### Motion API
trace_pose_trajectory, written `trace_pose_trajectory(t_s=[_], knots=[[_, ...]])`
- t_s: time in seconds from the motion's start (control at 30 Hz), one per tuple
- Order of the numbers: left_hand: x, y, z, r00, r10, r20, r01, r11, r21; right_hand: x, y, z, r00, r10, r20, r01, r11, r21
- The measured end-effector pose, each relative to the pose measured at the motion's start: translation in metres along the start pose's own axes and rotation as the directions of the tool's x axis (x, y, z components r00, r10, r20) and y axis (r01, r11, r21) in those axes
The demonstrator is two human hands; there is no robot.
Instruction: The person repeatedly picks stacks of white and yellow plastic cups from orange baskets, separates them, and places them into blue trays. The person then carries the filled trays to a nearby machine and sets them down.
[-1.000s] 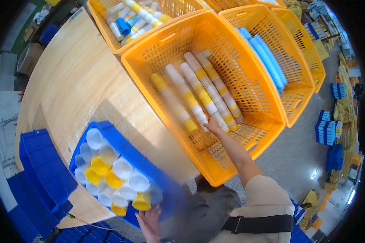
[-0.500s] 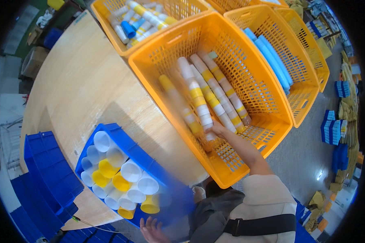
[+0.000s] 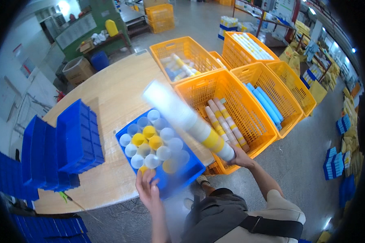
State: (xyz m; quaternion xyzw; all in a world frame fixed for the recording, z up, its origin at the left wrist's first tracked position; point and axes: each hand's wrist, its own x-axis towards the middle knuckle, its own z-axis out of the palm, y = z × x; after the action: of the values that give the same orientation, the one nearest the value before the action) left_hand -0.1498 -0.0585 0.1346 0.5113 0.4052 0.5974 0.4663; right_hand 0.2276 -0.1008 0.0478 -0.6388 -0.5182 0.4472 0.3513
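A round wooden table [image 3: 109, 97] fills the left and middle of the head view. Against its right edge stand several yellow plastic baskets [image 3: 267, 85]; the nearest basket [image 3: 231, 109] holds a few long stacks of white and yellow cups lying side by side, and others hold blue or white stacks. On the table's left side sits a pile of empty blue trays [image 3: 69, 141], some leaning on edge. At the table's near edge lies a blue tray [image 3: 178, 174] filled with upright white and yellow cups [image 3: 150, 141].

A long stack of nested cups [image 3: 188, 119], mostly white with a yellow band near its lower end, slants in the air above the blue tray and the nearest basket's rim, blurred toward its upper end. The right hand [image 3: 241, 158] is closed around the stack's lower end, holding it up. The left hand [image 3: 148, 190] lies open, fingers spread wide, at the near edge of the blue tray, touching its rim beside a yellow cup and gripping nothing.
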Motion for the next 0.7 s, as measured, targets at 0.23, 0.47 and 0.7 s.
trace_pose_trajectory(t_s=[0.23, 0.47, 0.7], knots=[[-0.007, 0.015, -0.094, 0.87, -0.148, -0.47, -0.04, 0.929, -0.367, -0.071, -0.121, 0.09, 0.667, 0.041, 0.744, 0.16, 0.967, -0.197], [-0.023, 0.033, -0.239, 0.705, -0.703, -0.093, 0.154, 0.279, -0.948, -0.078, -0.197, 0.212, -0.111, -0.721, 0.684, -0.116, 0.693, 0.712], [-0.109, 0.071, -0.129, 0.773, -0.553, 0.311, 0.469, 0.168, -0.867, -0.021, -0.175, 0.292, 0.617, -0.141, 0.774, -0.658, 0.448, 0.606]])
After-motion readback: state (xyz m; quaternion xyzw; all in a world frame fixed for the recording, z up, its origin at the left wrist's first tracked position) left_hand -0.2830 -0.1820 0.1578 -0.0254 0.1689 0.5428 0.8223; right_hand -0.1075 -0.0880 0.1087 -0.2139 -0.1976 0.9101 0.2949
